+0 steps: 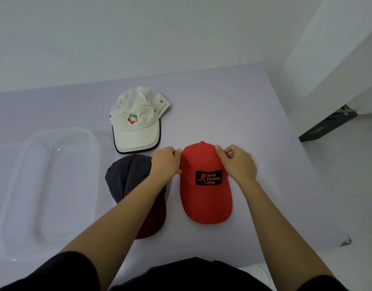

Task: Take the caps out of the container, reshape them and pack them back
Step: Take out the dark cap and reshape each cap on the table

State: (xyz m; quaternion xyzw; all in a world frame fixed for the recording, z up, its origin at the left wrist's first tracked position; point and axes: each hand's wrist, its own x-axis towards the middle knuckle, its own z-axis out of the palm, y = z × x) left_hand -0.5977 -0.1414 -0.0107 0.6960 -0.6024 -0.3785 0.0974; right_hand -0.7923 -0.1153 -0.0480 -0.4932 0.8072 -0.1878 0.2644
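Observation:
A red cap (204, 198) with a black "Back Packing Gear" patch lies on the pale lilac table (254, 143), brim toward me. My left hand (166, 162) grips its crown on the left side and my right hand (237, 162) pinches the crown on the right side. A dark navy cap with a maroon brim (126, 177) lies just left of it, partly under my left forearm. A white cap (134, 122) with a multicoloured logo sits farther back.
A clear plastic container (46, 185) stands at the left of the table, and nothing shows inside it. The table's right edge drops to a white floor. A dark object (327, 124) lies on the floor beyond the right edge.

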